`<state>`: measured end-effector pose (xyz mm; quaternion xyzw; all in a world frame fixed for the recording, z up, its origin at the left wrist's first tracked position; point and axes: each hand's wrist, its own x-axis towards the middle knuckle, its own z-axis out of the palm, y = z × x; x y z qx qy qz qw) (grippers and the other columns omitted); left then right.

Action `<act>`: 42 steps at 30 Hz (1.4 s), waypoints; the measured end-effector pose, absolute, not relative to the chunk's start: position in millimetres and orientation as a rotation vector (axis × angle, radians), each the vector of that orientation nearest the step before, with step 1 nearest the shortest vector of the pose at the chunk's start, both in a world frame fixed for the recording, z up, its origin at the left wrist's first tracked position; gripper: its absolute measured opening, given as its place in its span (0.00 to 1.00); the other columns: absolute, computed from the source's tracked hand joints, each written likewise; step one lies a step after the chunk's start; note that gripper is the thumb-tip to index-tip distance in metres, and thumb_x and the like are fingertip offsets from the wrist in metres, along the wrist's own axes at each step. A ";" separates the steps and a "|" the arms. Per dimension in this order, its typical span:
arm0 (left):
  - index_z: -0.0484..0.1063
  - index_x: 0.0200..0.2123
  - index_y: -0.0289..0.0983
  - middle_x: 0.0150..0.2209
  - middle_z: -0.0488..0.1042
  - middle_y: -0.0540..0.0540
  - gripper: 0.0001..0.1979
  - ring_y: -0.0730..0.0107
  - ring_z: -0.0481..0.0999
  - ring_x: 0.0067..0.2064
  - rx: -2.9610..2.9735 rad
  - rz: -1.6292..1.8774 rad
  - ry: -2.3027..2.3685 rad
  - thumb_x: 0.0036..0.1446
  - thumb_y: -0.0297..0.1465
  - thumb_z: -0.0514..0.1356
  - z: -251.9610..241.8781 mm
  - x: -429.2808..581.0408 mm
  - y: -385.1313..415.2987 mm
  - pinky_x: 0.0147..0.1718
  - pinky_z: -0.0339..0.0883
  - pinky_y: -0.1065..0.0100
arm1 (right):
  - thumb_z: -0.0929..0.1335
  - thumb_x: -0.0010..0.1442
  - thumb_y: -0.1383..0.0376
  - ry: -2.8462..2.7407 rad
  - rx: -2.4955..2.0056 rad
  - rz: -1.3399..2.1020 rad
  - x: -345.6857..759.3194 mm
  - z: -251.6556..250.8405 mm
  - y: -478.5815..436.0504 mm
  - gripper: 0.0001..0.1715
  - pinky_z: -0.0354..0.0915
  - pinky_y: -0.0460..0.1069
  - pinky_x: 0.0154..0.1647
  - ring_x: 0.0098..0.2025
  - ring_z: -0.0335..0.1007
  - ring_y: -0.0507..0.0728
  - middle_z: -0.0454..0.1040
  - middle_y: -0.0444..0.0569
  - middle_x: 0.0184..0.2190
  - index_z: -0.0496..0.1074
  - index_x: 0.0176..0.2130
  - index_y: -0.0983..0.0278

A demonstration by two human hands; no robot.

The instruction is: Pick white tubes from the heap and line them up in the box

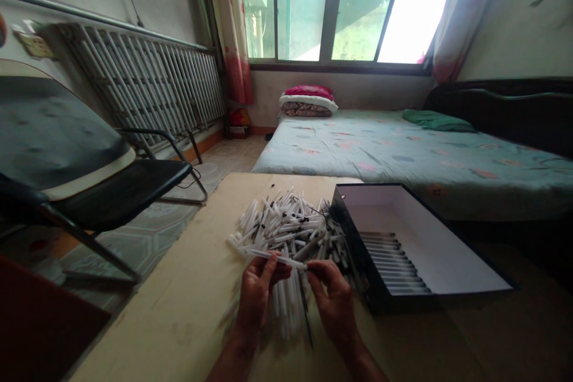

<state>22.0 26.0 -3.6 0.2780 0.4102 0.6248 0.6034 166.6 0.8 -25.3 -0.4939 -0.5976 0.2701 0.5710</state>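
Holding a white tube level above the near part of the worktop, I am pinching it along its length with my left hand while my right hand is gripping its right end with the fingertips, so both hands are clamped on the one tube with only a short gap between them. The tube is hovering just over the near edge of the loose pile of tubes, which is spreading across the middle of the worktop. A small bunch of tubes is lying lengthwise under my hands, with a thin dark rod beside it. To the right, touching the pile, the open black box is sitting with a neat row of tubes filling its near left part. I am judging the grip to be the weak point: my right fingertips are catching only the very tip, so a slip there could drop the tube back into the heap, where it would be hard to tell from the rest. The pile is also leaning against the box wall, so a nudge from my right wrist could be sending tubes rolling, and the dark rod, lying so close to my palm, could get brushed off the worktop's near edge.
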 end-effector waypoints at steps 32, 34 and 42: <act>0.74 0.31 0.33 0.24 0.78 0.45 0.11 0.65 0.78 0.25 0.806 1.337 0.945 0.45 0.34 0.67 -5.1 24.7 23.8 0.29 0.73 0.65 | 0.57 0.65 0.55 -1.409 -1.306 0.733 169.0 -29.4 -4.2 0.23 0.56 0.42 0.18 0.18 0.59 0.48 0.61 0.40 0.18 0.63 0.24 0.63; 0.73 0.32 0.33 0.25 0.78 0.45 0.11 0.65 0.78 0.26 0.799 1.348 0.959 0.46 0.34 0.66 -5.2 23.7 24.0 0.30 0.73 0.65 | 0.57 0.65 0.56 -1.437 -1.297 0.734 169.3 -27.5 -4.5 0.19 0.58 0.43 0.21 0.20 0.61 0.49 0.64 0.41 0.20 0.65 0.30 0.63; 0.73 0.32 0.33 0.24 0.78 0.45 0.11 0.66 0.78 0.25 0.829 1.350 0.955 0.47 0.34 0.65 -7.7 23.7 24.4 0.29 0.73 0.65 | 0.56 0.65 0.59 -1.533 -1.310 0.674 168.7 -26.7 -6.1 0.18 0.56 0.43 0.24 0.21 0.61 0.50 0.63 0.40 0.19 0.60 0.26 0.61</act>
